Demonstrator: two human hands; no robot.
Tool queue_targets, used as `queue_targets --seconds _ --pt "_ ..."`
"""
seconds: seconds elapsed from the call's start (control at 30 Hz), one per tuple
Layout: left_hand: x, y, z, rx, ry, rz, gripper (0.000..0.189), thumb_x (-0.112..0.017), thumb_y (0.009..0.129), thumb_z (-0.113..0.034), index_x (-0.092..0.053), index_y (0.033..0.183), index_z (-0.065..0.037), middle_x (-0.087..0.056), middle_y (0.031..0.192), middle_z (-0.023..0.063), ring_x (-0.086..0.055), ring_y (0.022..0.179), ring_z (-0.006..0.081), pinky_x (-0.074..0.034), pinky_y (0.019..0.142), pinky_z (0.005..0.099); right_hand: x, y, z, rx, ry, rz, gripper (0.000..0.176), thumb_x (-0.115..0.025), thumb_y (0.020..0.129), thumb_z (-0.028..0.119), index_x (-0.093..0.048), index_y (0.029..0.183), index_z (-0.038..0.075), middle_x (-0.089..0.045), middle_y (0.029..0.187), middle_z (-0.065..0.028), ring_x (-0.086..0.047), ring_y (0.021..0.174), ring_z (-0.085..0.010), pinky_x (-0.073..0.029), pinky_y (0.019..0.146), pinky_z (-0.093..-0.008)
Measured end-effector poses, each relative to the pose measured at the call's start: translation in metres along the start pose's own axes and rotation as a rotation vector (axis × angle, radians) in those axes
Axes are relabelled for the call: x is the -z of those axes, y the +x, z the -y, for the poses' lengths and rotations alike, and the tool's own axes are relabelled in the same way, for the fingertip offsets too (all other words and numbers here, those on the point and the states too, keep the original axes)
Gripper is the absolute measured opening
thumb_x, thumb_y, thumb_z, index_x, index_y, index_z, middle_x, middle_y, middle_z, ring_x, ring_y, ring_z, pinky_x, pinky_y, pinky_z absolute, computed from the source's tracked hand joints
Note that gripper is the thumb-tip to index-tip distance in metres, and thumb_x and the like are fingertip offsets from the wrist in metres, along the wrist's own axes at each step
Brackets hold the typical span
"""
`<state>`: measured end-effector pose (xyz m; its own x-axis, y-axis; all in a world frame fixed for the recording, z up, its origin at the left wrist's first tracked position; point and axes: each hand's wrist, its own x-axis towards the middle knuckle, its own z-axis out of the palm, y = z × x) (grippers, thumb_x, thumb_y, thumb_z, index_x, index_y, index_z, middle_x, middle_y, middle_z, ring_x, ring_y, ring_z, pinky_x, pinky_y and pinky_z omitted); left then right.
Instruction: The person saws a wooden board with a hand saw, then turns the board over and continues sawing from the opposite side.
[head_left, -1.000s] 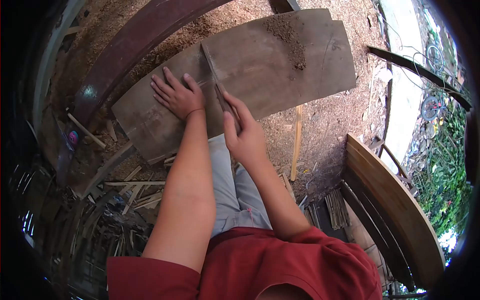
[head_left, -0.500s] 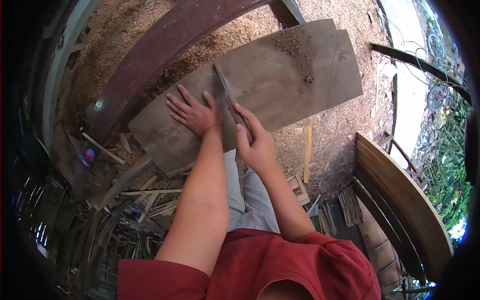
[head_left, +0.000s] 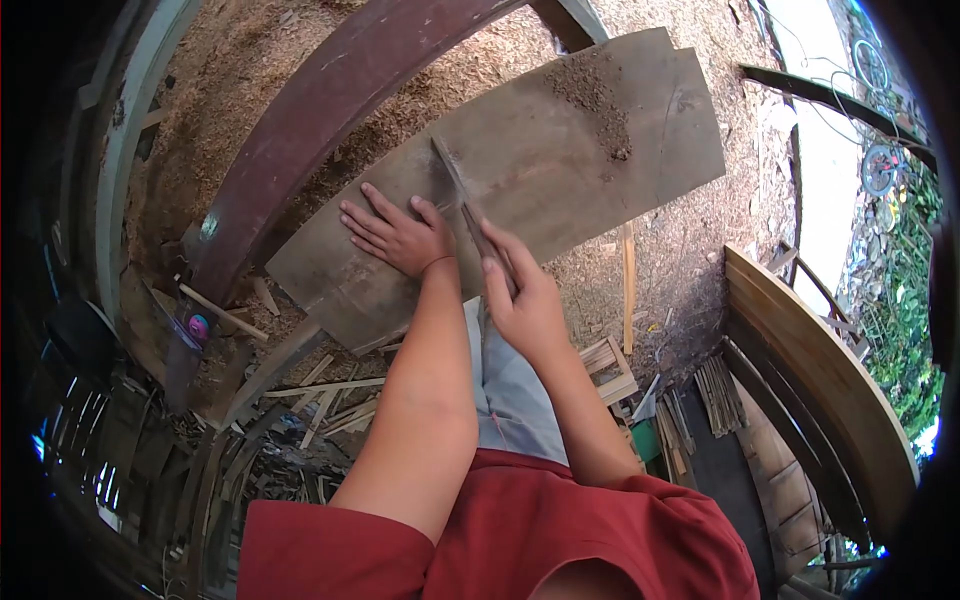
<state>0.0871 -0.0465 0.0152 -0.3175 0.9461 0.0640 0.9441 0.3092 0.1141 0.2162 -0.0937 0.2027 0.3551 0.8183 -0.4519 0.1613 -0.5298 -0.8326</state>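
Observation:
A wide brown wooden board (head_left: 560, 150) lies across my lap, over ground covered in sawdust. My left hand (head_left: 397, 235) rests flat on the board, fingers spread, pressing it down. My right hand (head_left: 525, 300) grips the handle of a long knife (head_left: 458, 195). Its blade lies on the board just right of my left hand and points away from me. A small heap of sawdust (head_left: 600, 95) sits on the far part of the board.
A long dark red curved beam (head_left: 310, 120) runs past the board's far left side. Loose sticks and offcuts (head_left: 300, 400) lie at lower left. Curved wooden planks (head_left: 820, 380) stand at right, with a thin stick (head_left: 628, 290) on the ground between.
The view has shifted a little; board and hands sit slightly lower and to the right. My right hand has drawn the knife back toward me. My left hand stays flat on the board.

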Motion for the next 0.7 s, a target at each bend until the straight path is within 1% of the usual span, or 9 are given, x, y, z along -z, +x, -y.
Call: queue_targets --seconds 0.1,0.17,0.2,0.27,0.3,0.37,0.5,0.57,0.7 --pt "0.001 -0.002 -0.002 -0.003 -0.004 0.015 0.078 -0.053 0.106 -0.049 -0.041 0.176 -0.015 -0.028 0.182 0.0295 -0.026 0.169 0.0498 -0.022 0.135 0.0662 0.036 -0.044 0.012 -0.043 -0.023 0.04 0.046 -0.069 0.107 0.015 -0.066 0.153 0.013 -0.081 0.123 -0.0254 -0.078 0.115 -0.0459 -0.064 0.092 -0.0444" --pt "-0.002 0.002 -0.003 -0.012 0.019 0.012 0.079 -0.054 0.106 -0.05 -0.041 0.176 -0.015 -0.028 0.182 0.0289 -0.027 0.169 0.0493 -0.022 0.135 0.0664 0.054 -0.055 0.019 -0.183 -0.017 0.129 0.046 -0.069 0.107 0.015 -0.066 0.153 0.013 -0.08 0.123 -0.0254 -0.078 0.114 -0.0459 -0.064 0.091 -0.0446" --pt "-0.003 0.005 -0.005 -0.012 0.017 0.008 0.079 -0.054 0.106 -0.05 -0.041 0.176 -0.015 -0.028 0.182 0.0289 -0.027 0.169 0.0493 -0.022 0.135 0.0664 0.05 -0.046 0.017 -0.178 -0.017 0.128 0.046 -0.069 0.107 0.015 -0.066 0.153 0.013 -0.08 0.123 -0.0254 -0.078 0.114 -0.0459 -0.064 0.091 -0.0446" --pt "0.001 0.004 -0.004 -0.003 0.015 0.038 0.08 -0.055 0.105 -0.051 -0.041 0.176 -0.015 -0.028 0.182 0.0292 -0.027 0.169 0.0493 -0.022 0.135 0.0664 0.034 -0.021 0.008 0.023 -0.078 0.049 0.046 -0.069 0.107 0.015 -0.067 0.153 0.014 -0.08 0.124 -0.0249 -0.079 0.109 -0.0464 -0.064 0.09 -0.0441" --pt "0.002 0.003 -0.003 -0.004 0.015 0.038 0.08 -0.055 0.105 -0.051 -0.041 0.176 -0.015 -0.028 0.182 0.0292 -0.027 0.169 0.0493 -0.022 0.135 0.0664 0.021 -0.006 0.001 0.023 -0.078 0.049 0.046 -0.069 0.107 0.015 -0.067 0.153 0.014 -0.08 0.124 -0.0249 -0.079 0.109 -0.0464 -0.064 0.09 -0.0441" --pt "-0.001 0.004 -0.004 0.021 0.013 0.051 0.082 -0.055 0.105 -0.053 -0.041 0.176 -0.015 -0.027 0.182 0.0301 -0.027 0.169 0.0494 -0.022 0.135 0.0664 -0.001 0.022 -0.011 -0.07 -0.046 0.078 0.047 -0.069 0.107 0.016 -0.067 0.154 0.016 -0.079 0.125 -0.0242 -0.079 0.108 -0.0461 -0.064 0.09 -0.0437" --pt "-0.002 0.001 -0.001 -0.003 0.025 0.031 0.082 -0.055 0.106 -0.054 -0.04 0.176 -0.015 -0.027 0.182 0.0304 -0.026 0.169 0.0494 -0.021 0.135 0.0666 0.037 -0.041 0.009 -0.015 -0.033 0.038 0.048 -0.069 0.106 0.016 -0.067 0.154 0.016 -0.08 0.124 -0.0243 -0.079 0.105 -0.0459 -0.064 0.088 -0.0455" --pt "-0.004 0.002 -0.001 -0.013 0.019 0.013 0.082 -0.055 0.106 -0.054 -0.04 0.176 -0.015 -0.027 0.182 0.0298 -0.026 0.17 0.0489 -0.021 0.135 0.0664 0.063 -0.072 0.018 -0.048 -0.066 0.1 0.047 -0.069 0.106 0.016 -0.068 0.153 0.016 -0.08 0.122 -0.0251 -0.08 0.103 -0.0448 -0.064 0.085 -0.0463" --pt "-0.006 0.003 -0.001 -0.014 0.037 0.018 0.083 -0.055 0.105 -0.056 -0.04 0.177 -0.015 -0.027 0.183 0.0297 -0.026 0.17 0.0488 -0.021 0.135 0.066 0.04 -0.031 0.007 0.063 -0.097 0.068 0.048 -0.069 0.105 0.014 -0.069 0.153 0.018 -0.081 0.117 -0.024 -0.081 0.095 -0.0434 -0.064 0.08 -0.0468"
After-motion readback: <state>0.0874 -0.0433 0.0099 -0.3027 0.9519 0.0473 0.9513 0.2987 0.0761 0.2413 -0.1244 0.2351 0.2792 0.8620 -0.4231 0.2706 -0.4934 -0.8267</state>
